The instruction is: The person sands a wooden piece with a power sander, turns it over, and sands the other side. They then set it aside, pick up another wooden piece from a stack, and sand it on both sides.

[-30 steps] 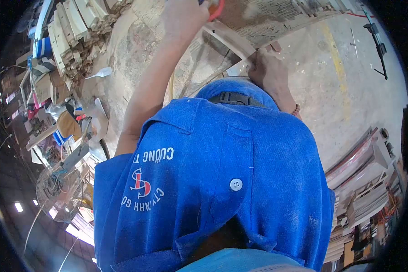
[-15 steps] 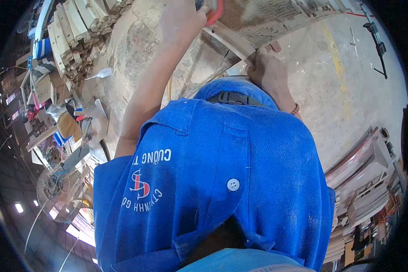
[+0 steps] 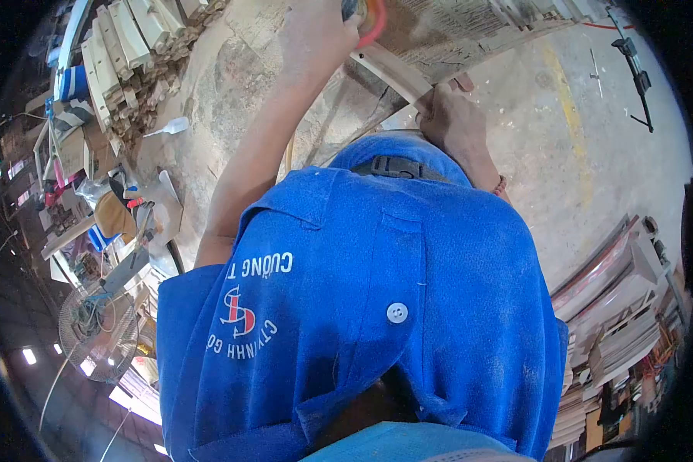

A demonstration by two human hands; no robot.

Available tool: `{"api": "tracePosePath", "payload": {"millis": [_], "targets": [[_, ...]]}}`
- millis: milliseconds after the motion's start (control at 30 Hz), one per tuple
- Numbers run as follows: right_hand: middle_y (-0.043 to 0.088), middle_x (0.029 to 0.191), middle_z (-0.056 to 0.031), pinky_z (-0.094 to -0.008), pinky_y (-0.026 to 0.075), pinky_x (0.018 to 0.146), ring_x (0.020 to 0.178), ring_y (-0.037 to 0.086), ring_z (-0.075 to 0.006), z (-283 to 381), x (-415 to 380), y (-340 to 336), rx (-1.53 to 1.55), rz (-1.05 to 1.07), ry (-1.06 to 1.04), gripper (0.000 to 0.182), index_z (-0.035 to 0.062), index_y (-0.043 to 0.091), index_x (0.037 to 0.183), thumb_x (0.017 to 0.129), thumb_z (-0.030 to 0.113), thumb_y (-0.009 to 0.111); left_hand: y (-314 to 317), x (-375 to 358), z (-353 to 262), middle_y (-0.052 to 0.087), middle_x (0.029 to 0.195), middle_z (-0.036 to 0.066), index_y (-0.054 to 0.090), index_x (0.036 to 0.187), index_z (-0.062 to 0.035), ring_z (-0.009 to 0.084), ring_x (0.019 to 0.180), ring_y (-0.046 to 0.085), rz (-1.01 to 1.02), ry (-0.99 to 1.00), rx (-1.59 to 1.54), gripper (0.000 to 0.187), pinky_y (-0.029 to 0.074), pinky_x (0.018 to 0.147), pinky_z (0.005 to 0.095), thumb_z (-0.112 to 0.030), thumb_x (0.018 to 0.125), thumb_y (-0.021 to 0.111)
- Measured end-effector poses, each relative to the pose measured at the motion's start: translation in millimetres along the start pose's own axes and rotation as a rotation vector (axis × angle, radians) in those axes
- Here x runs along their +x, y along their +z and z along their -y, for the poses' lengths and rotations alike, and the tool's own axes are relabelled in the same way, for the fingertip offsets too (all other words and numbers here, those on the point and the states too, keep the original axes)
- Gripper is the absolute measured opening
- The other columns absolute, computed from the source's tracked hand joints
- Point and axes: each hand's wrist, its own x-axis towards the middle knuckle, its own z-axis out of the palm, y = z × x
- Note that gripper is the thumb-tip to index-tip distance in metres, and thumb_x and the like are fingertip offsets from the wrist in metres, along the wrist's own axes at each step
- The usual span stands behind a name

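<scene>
At the top of the head view, my left hand (image 3: 316, 38) is closed around a dark, round tool with a red-orange rim (image 3: 376, 23), which looks like a sander. The frame's top edge cuts off part of the tool. It sits at the upper end of a pale, slightly curved wooden piece (image 3: 396, 71) with a small dark hole. My right hand (image 3: 458, 119) grips the lower end of that piece, its fingers partly hidden. A dusty worktop (image 3: 454, 38) lies beyond the wood.
Stacked wooden parts (image 3: 119, 54) stand at upper left, near a white bottle (image 3: 175, 125). A fan (image 3: 98, 331) is at lower left. More boards (image 3: 624, 339) are piled at lower right. A black stand-like object (image 3: 634, 69) lies on the concrete floor (image 3: 539, 154).
My left hand and the red-rimmed tool have shifted slightly right and down along the wooden piece. My right hand keeps its hold in nearly the same place.
</scene>
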Motion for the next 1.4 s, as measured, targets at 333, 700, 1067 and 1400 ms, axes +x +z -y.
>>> {"api": "tracePosePath", "payload": {"millis": [333, 700, 1067, 1400], "targets": [[0.068, 0.082, -0.0204, -0.0472, 0.054, 0.073, 0.081, 0.067, -0.0388, 4.7, 1.0, -9.4, 0.005, 0.056, 0.029, 0.017, 0.0043, 0.067, 0.085, 0.074, 0.017, 0.069, -27.5, -17.0, 44.3, 0.06, 0.093, 0.029, 0.056, 0.12, -0.0114, 0.0445, 0.089, 0.061, -0.319, 0.063, 0.187, 0.044, 0.05, 0.075, 0.0512, -0.018, 0.077, 0.066], [0.068, 0.083, -0.018, -0.0471, 0.053, 0.074, 0.084, 0.067, -0.0375, 4.7, -0.4, -9.8, 0.032, 0.049, 0.04, 0.017, 0.0068, 0.065, 0.089, 0.077, 0.019, 0.068, -9.0, -63.4, 23.9, 0.051, 0.111, 0.024, 0.054, 0.13, -0.0234, 0.0453, 0.099, 0.061, 0.077, -0.008, 0.156, 0.058, 0.052, 0.085, 0.0497, -0.021, 0.076, 0.074], [0.069, 0.085, -0.0181, -0.0482, 0.052, 0.074, 0.084, 0.068, -0.0365, 5.0, 0.7, -13.6, -0.011, 0.115, 0.076, 0.021, 0.0091, 0.065, 0.093, 0.078, 0.024, 0.068, -8.6, -53.7, 21.5, 0.051, 0.11, 0.025, 0.054, 0.13, -0.025, 0.0466, 0.099, 0.06, 0.104, 0.027, 0.145, 0.059, 0.052, 0.085, 0.0498, -0.026, 0.075, 0.076], [0.069, 0.085, -0.0194, -0.0478, 0.053, 0.076, 0.085, 0.068, -0.0376, 9.3, 2.6, -14.7, -0.009, 0.126, 0.109, 0.02, 0.0077, 0.065, 0.094, 0.079, 0.021, 0.067, -7.5, -59.1, 23.2, 0.051, 0.11, 0.026, 0.055, 0.131, -0.0248, 0.0481, 0.094, 0.062, 0.103, 0.05, 0.124, 0.053, 0.053, 0.081, 0.0501, -0.03, 0.081, 0.072]]}}
